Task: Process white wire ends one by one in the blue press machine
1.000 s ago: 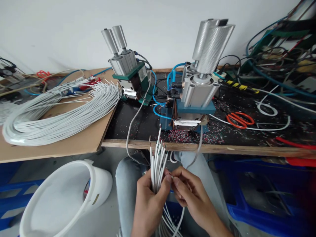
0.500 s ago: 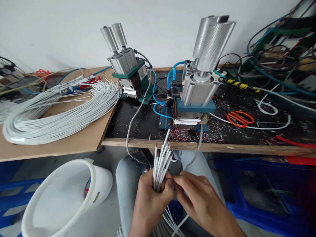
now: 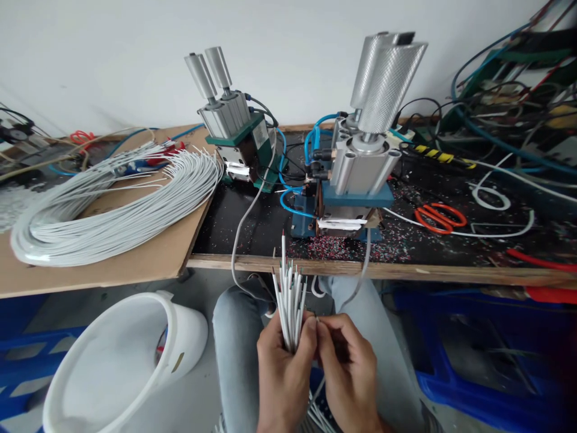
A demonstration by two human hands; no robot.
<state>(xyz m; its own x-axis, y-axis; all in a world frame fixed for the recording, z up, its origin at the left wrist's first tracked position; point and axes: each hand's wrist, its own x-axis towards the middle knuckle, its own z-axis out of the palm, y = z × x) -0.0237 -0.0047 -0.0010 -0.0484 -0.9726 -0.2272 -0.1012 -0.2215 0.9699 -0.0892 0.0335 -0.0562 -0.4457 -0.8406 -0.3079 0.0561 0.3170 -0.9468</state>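
Note:
My left hand (image 3: 285,367) is wrapped round a bundle of white cables (image 3: 291,300), their cut ends pointing up and fanned unevenly, with one standing taller than the others. Dark and coloured wire tips show at the ends. Beside it my right hand (image 3: 347,361) pinches a single cable (image 3: 317,322) between thumb and fingertips, close to the left thumb. More of the cables' length hangs below the hands, between the legs. Beyond the bundle, at the bench edge, stands a pneumatic wire stripping machine (image 3: 356,186) with silver knurled cylinders and a blue base.
A second, green-based machine (image 3: 234,132) stands further left. Coiled white cables (image 3: 112,228) lie on cardboard (image 3: 189,240). Below the bench is a white bucket (image 3: 180,337). Orange-handled scissors (image 3: 439,218) rest at right among scattered coloured scraps. A blue plastic stool (image 3: 433,385) is at lower right.
My right hand has turned more upright and drawn in against the left thumb. The bundle has swung slightly left and now points straighter up.

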